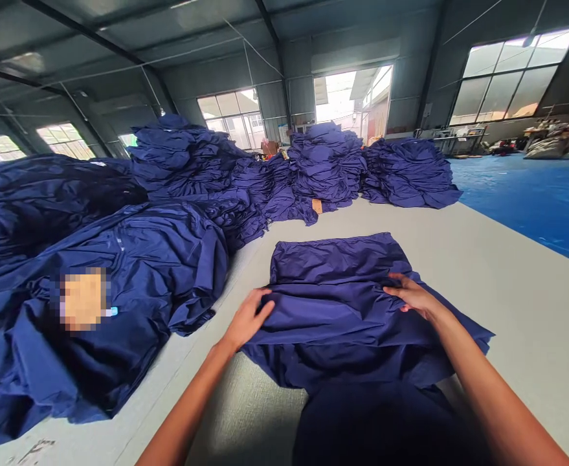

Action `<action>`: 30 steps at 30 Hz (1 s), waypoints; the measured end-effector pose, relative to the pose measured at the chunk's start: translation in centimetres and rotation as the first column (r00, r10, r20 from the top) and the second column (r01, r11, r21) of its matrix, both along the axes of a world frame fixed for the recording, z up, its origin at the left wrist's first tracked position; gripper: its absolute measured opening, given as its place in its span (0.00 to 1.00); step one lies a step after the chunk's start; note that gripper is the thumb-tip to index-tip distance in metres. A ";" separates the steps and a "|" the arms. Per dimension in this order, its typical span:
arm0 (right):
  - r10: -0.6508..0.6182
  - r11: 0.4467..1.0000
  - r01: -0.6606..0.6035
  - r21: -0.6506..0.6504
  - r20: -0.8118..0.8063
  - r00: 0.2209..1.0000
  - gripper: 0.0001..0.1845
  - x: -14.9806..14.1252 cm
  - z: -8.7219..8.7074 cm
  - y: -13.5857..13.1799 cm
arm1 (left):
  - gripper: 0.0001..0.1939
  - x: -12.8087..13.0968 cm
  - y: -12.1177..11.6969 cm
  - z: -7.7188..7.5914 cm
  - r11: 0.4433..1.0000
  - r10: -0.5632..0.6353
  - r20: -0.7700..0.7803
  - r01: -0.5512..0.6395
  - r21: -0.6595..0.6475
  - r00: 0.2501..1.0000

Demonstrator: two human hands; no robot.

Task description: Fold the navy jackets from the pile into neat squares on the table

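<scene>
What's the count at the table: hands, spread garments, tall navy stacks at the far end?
Left hand, right hand: 2
Spread navy garment: 1
Tall navy garment stacks: 3 (leftmost runs into the lower heap)
Total: 6

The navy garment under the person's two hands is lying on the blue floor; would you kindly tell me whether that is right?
Not the floor: the head view shows the navy garment under the left hand and right hand lying on the grey table. The blue floor lies beyond the table's edge.
</scene>
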State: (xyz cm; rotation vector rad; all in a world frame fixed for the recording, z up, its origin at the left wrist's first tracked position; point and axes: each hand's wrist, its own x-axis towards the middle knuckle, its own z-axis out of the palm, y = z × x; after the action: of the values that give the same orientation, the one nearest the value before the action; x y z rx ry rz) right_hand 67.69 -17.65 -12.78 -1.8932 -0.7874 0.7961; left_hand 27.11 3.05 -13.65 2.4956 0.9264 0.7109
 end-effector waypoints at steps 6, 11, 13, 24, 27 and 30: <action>0.137 0.951 -0.104 0.291 -0.097 0.986 0.34 -4.1 5.1 0.7 | 0.25 -3.4 -5.7 -2.0 0.965 -0.102 -0.254 0.157 0.210 0.962; 0.109 0.902 -0.028 0.430 -0.165 0.980 0.33 -5.5 9.4 0.8 | 0.10 -5.0 -4.5 -2.0 0.972 0.106 -0.146 -0.072 0.223 0.984; 0.062 0.901 -0.015 0.435 -0.096 0.993 0.35 -4.1 8.8 0.1 | 0.11 -6.2 -4.0 -1.6 0.953 0.208 -0.087 -0.181 0.244 0.974; 0.143 0.987 -0.054 -0.150 0.678 0.721 0.21 -1.7 0.1 3.8 | 0.14 -8.3 -5.5 -1.6 0.930 0.367 -0.292 -0.357 0.089 0.883; 0.364 0.898 -0.434 -0.069 0.671 0.646 0.19 -8.1 3.0 9.3 | 0.17 -7.0 -5.3 -1.0 0.899 0.414 -0.359 -0.438 0.016 0.837; 0.499 0.783 -0.618 -0.062 0.656 0.567 0.17 -14.7 4.7 15.3 | 0.16 -5.7 -5.3 -0.9 0.884 0.423 -0.364 -0.466 -0.033 0.829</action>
State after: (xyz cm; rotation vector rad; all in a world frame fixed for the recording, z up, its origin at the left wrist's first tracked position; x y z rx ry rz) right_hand 53.04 -2.38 -8.05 -1.7493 -1.9194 0.3764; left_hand 21.40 -2.26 -14.60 2.3523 1.6689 0.3212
